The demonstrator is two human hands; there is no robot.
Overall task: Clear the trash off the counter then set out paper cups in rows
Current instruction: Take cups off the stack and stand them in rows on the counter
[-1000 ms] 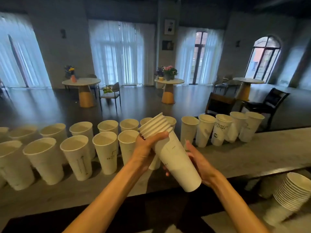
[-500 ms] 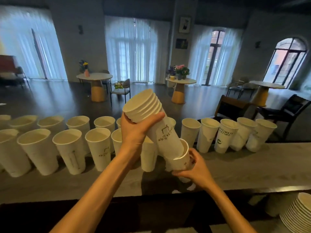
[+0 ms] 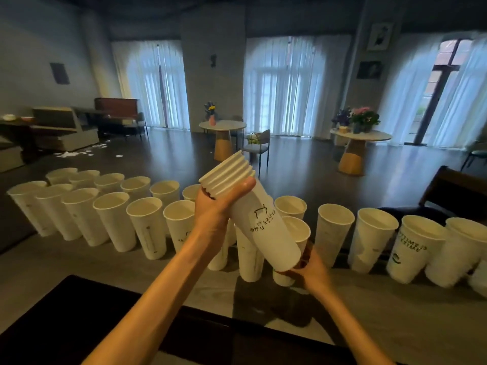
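Stack (image 3: pixel 253 219) of nested cups tilted, rims up-left, base down-right, left hand (image 3: pixel 214 209) wrapped around it near the rims, right hand (image 3: pixel 311 270) gripping a single cup (image 3: pixel 292 248) just below the base, over the counter (image 3: pixel 395 312), at the front row's gap.

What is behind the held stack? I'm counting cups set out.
Behind the stack, a cup held by the right hand and back-row rims show; their lower parts are hidden.
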